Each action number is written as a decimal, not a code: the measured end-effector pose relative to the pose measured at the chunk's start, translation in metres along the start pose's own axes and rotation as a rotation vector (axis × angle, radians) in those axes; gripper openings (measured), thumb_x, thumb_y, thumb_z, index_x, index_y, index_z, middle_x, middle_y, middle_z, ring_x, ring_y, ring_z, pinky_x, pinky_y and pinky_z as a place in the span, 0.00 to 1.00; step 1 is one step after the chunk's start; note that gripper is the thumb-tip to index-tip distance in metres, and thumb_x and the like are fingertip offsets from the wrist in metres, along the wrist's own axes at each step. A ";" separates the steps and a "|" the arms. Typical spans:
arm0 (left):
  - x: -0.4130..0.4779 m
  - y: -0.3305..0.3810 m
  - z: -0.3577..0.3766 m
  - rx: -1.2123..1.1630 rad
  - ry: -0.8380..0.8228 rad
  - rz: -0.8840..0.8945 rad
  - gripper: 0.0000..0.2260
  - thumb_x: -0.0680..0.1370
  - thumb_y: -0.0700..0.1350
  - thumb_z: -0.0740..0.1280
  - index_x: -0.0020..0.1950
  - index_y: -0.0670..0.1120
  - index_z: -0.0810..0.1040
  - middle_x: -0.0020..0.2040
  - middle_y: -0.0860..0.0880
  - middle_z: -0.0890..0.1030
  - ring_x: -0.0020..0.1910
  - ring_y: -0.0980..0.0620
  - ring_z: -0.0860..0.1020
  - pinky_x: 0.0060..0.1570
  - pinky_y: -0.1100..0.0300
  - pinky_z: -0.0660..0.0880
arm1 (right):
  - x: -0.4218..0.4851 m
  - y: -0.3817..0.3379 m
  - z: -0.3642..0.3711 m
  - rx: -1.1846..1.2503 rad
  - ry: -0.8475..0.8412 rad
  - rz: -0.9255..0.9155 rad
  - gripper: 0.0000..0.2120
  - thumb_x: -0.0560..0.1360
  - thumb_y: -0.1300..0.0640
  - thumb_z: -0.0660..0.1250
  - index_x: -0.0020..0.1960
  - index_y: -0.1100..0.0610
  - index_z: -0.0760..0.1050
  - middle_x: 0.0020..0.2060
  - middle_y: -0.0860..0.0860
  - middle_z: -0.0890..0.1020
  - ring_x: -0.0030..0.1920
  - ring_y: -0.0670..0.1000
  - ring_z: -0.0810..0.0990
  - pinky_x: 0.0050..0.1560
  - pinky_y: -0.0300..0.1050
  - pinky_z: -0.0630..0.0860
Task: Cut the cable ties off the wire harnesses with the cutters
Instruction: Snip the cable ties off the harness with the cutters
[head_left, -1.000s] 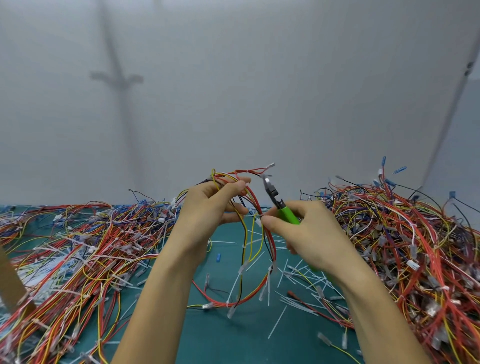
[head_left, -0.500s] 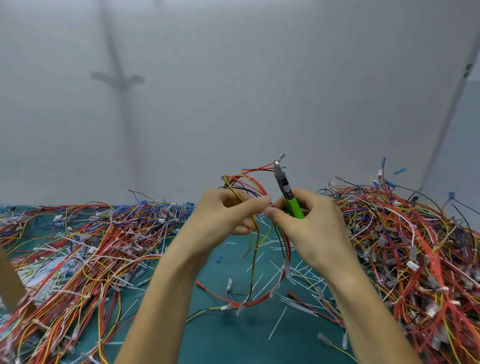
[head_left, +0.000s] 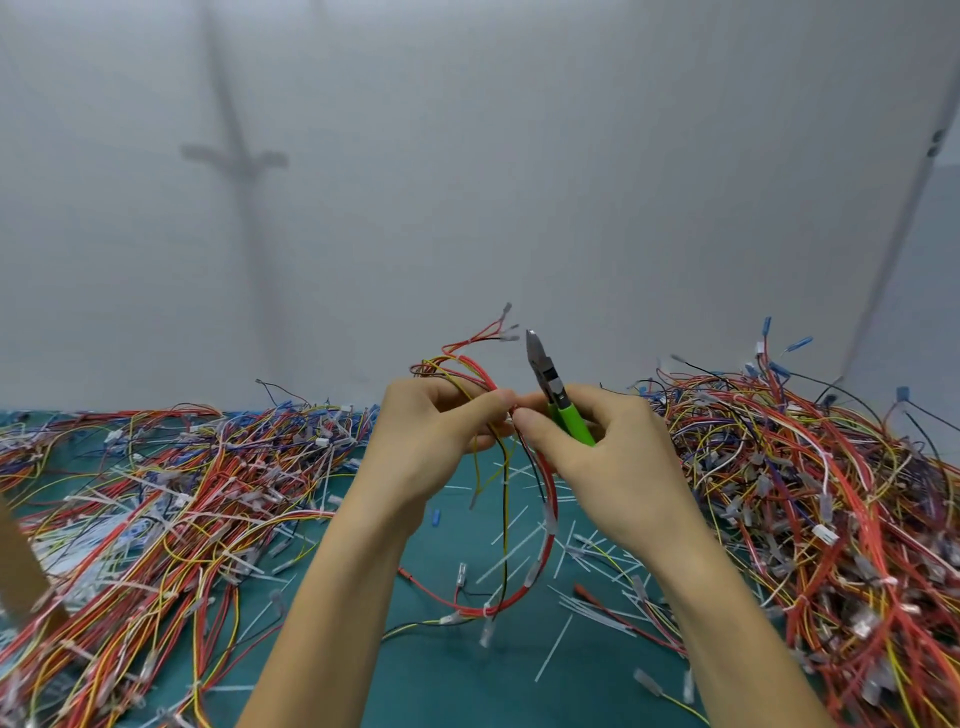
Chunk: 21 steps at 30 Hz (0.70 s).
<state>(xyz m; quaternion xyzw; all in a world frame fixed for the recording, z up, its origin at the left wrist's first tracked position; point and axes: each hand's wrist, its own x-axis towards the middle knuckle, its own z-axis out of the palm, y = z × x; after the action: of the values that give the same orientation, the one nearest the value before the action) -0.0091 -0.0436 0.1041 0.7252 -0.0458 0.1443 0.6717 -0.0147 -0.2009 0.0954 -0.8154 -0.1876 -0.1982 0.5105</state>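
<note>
A loose heap of wires (head_left: 156, 493) covers the left side. The left hand (head_left: 431, 441) pinches the top of 1 red-and-yellow wire harness (head_left: 553, 499) between thumb and forefinger. Its loop hangs to the green mat (head_left: 441, 686) among cut ties (head_left: 553, 648). The cutters (head_left: 550, 384) point up, clear of the wires. The right hand (head_left: 613, 457) curls round their green handles, its thumb tip joining the pinch. This looks like a hunt for the next tie. The tip must then come down on the strap alone, sparing insulation. A 2nd heap (head_left: 805, 493) lies right.
</note>
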 end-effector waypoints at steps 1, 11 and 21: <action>0.001 0.000 -0.001 -0.028 -0.002 -0.005 0.06 0.75 0.41 0.72 0.41 0.39 0.84 0.37 0.45 0.86 0.39 0.52 0.85 0.41 0.62 0.81 | 0.000 0.000 0.000 0.006 -0.002 0.000 0.11 0.74 0.41 0.69 0.43 0.47 0.82 0.33 0.44 0.82 0.35 0.47 0.79 0.39 0.47 0.78; 0.001 0.000 -0.001 -0.142 -0.051 -0.004 0.08 0.81 0.39 0.64 0.45 0.42 0.80 0.43 0.43 0.85 0.43 0.48 0.84 0.44 0.63 0.81 | 0.000 0.004 -0.001 -0.059 -0.186 0.184 0.31 0.73 0.30 0.50 0.39 0.53 0.80 0.31 0.49 0.81 0.29 0.50 0.81 0.38 0.51 0.80; 0.001 0.000 0.001 -0.143 -0.024 0.060 0.06 0.80 0.39 0.65 0.48 0.42 0.81 0.49 0.40 0.84 0.45 0.44 0.80 0.45 0.60 0.82 | 0.002 0.011 -0.004 -0.069 -0.243 0.226 0.29 0.79 0.34 0.52 0.38 0.55 0.80 0.31 0.52 0.81 0.28 0.50 0.80 0.35 0.51 0.78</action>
<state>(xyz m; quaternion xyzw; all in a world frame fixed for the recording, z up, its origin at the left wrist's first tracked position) -0.0082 -0.0447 0.1043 0.6753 -0.0856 0.1519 0.7166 -0.0076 -0.2083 0.0901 -0.8663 -0.1482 -0.0459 0.4748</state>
